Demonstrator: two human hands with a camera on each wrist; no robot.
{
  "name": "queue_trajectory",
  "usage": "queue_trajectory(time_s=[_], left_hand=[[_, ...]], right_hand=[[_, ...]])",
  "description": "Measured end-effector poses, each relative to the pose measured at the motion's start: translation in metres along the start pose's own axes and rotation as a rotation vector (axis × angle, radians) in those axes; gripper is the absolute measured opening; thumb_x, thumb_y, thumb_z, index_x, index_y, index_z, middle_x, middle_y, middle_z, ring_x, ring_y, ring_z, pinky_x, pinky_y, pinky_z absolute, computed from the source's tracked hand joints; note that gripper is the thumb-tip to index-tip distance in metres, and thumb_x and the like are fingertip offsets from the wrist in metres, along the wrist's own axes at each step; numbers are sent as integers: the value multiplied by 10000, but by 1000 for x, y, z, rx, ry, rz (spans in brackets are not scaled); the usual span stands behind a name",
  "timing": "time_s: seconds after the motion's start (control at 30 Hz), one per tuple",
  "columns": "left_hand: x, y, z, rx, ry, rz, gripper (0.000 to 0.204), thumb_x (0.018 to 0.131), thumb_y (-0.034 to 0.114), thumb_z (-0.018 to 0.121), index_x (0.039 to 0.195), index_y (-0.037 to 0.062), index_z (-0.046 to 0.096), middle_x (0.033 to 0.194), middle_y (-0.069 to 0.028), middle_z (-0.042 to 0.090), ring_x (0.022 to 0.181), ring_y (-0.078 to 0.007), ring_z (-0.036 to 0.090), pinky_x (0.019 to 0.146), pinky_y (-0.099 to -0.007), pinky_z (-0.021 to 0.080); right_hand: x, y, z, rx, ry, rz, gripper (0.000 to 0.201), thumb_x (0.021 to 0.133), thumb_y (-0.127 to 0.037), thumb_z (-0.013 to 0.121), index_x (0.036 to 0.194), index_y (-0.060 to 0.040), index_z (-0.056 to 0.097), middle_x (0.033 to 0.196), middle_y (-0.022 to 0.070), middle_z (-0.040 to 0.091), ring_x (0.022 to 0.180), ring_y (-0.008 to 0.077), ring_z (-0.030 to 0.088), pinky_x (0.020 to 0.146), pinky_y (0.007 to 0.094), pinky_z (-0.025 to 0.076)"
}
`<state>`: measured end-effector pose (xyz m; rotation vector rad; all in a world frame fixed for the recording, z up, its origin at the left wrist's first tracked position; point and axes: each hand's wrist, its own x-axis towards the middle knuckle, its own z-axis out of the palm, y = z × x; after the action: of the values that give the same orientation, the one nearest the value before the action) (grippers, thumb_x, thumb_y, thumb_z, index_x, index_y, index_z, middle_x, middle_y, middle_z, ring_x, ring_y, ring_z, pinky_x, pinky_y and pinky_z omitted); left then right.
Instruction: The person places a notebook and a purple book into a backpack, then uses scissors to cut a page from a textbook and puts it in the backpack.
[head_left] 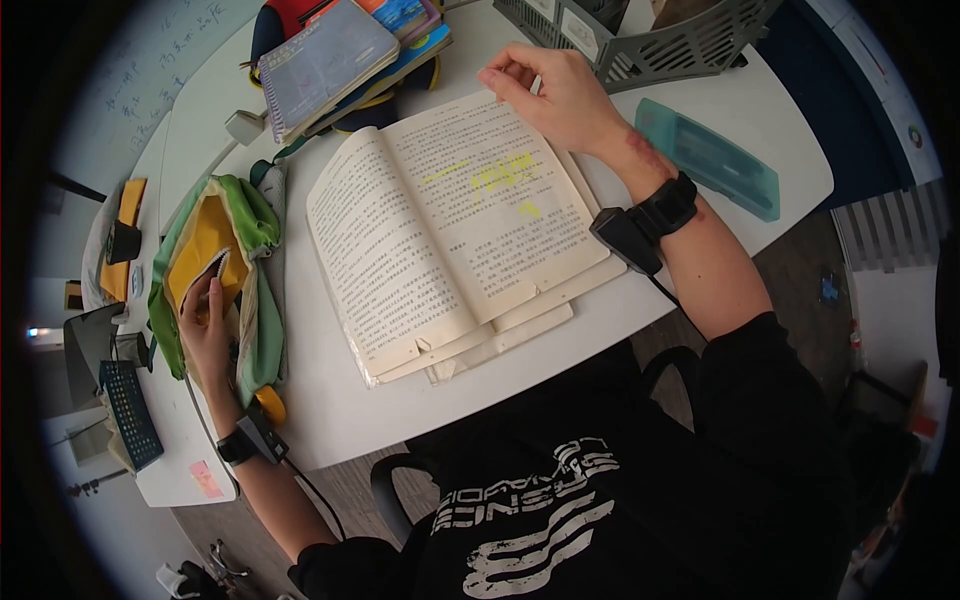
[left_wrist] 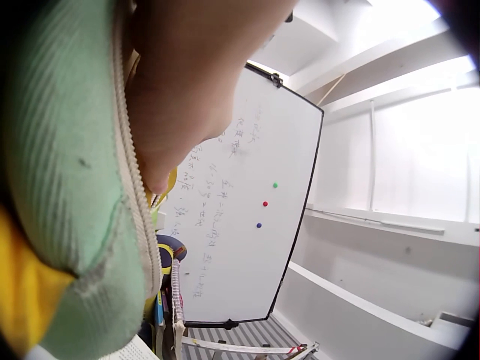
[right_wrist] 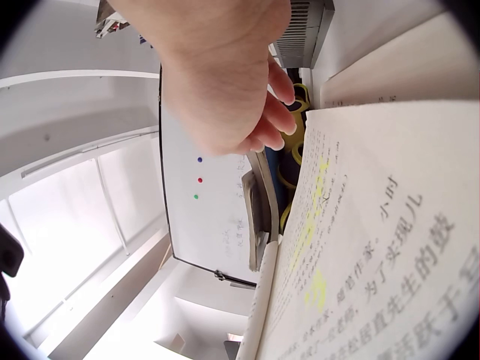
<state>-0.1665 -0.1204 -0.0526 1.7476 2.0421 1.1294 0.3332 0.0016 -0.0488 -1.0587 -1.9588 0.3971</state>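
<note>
An open book (head_left: 440,220) with yellow highlighter marks on its right page lies on the white table. To its left is a green and beige zippered pouch (head_left: 265,325), gaping to show a yellow lining. My left hand (head_left: 207,325) reaches into this pouch, its fingertips hidden there; I cannot tell whether they grip anything. Green fabric and the zipper edge (left_wrist: 133,161) run beside that hand in the left wrist view. Over the book's top right corner hovers my right hand (head_left: 555,95), fingers loosely curled, with nothing seen between them.
A translucent teal pencil case (head_left: 708,160) lies right of the book. Behind stand a grey basket (head_left: 655,55) and a stack of notebooks (head_left: 330,65) on a dark item with yellow trim. A whiteboard (left_wrist: 247,195) rises beyond the table.
</note>
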Motion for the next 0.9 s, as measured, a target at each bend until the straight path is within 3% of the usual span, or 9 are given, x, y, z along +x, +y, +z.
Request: queue_trajectory(time_s=[0.17, 0.23, 0.27, 0.33, 0.63, 0.9], left_hand=[[2, -7, -2, -15, -41, 35, 306, 999, 235, 642, 1099, -49, 698, 944, -29, 657, 845, -92, 559, 812, -232, 442], [2, -9, -1, -21, -38, 46, 304, 1002, 234, 638, 1088, -52, 698, 935, -25, 649, 840, -92, 552, 811, -232, 438], [3, -11, -1, -31, -38, 48, 303, 1002, 234, 639, 1085, -51, 699, 928, -21, 645, 833, -87, 546, 797, -227, 436], [4, -14, -2, -42, -37, 49, 302, 1001, 235, 641, 1082, -50, 699, 920, -16, 640, 825, -81, 540, 783, -223, 433], [2, -10, -4, -13, -52, -18, 288, 1004, 241, 642, 1058, -35, 703, 902, 2, 616, 798, -58, 519, 725, -203, 417], [2, -17, -6, -45, -79, 29, 266, 1002, 221, 644, 1094, -25, 684, 937, 0, 630, 823, -54, 546, 734, -204, 435]], right_hand=[[0, 3, 1, -19, -27, 27, 293, 936, -298, 692, 1027, -20, 702, 927, 78, 703, 849, 133, 664, 676, 289, 537], [-3, 8, 5, -121, -25, -51, 407, 901, -373, 723, 1075, -5, 707, 1100, 129, 699, 1023, 215, 665, 847, 342, 542], [-4, 10, 6, -121, -24, -51, 407, 901, -373, 723, 1075, -5, 707, 1100, 129, 699, 1023, 215, 665, 847, 342, 542], [-7, 14, 6, -199, -131, -53, 544, 863, -438, 746, 1142, 27, 697, 1262, 168, 660, 1177, 289, 619, 996, 376, 489], [-6, 8, 0, -187, -292, 33, 747, 785, -531, 761, 1198, 84, 666, 1362, 212, 597, 1231, 337, 597, 1060, 376, 453], [-5, 8, -2, -120, -332, 46, 752, 780, -511, 768, 1221, 87, 649, 1376, 235, 577, 1218, 356, 605, 1041, 376, 466]])
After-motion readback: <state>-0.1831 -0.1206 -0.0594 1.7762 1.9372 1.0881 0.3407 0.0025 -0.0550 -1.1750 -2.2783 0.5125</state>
